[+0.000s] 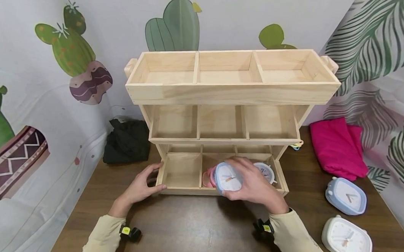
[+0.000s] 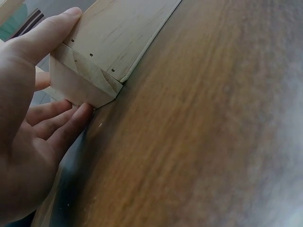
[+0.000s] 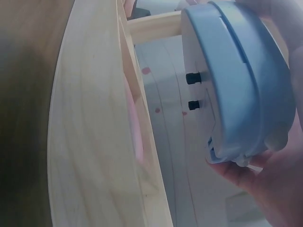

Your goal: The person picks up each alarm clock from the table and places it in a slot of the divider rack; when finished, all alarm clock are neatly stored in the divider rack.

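A three-tier wooden shelf (image 1: 224,93) stands on the brown table (image 1: 196,228). My left hand (image 1: 151,178) grips its bottom left corner (image 2: 90,71), with the thumb (image 2: 52,28) on the front face and the fingers (image 2: 61,123) round the side. My right hand (image 1: 241,181) holds a light blue alarm clock (image 1: 227,177) tilted over the bottom tier, its back with two black knobs (image 3: 236,80) showing in the right wrist view. A pink clock (image 1: 207,178) lies in the middle bottom compartment. A white clock (image 1: 266,170) lies in the right one, partly hidden by my hand.
On the table to the right lie another blue clock (image 1: 345,195) and a white clock (image 1: 347,240). A pink cloth (image 1: 338,146) sits behind them and a black cloth (image 1: 127,141) sits left of the shelf. Printed backdrops close in three sides.
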{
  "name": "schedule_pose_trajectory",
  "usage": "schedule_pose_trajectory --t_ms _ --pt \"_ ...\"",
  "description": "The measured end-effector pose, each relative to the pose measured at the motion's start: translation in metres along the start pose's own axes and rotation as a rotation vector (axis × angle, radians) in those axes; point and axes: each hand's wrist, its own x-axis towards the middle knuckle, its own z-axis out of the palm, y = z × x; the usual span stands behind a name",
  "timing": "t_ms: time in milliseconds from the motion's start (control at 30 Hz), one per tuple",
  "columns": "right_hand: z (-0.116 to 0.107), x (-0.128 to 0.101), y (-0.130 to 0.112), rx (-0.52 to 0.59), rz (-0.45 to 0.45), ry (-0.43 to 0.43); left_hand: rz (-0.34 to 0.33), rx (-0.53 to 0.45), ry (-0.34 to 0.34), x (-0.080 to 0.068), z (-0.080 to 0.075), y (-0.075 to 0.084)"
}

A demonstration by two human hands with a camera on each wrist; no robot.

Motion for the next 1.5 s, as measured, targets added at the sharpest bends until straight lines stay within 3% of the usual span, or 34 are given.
schedule_pose_trajectory --t_ms 1500 --pt "0.076 0.085 -0.039 0.117 0.004 -0.124 0.008 -0.04 0.012 0.001 0.001 -0.005"
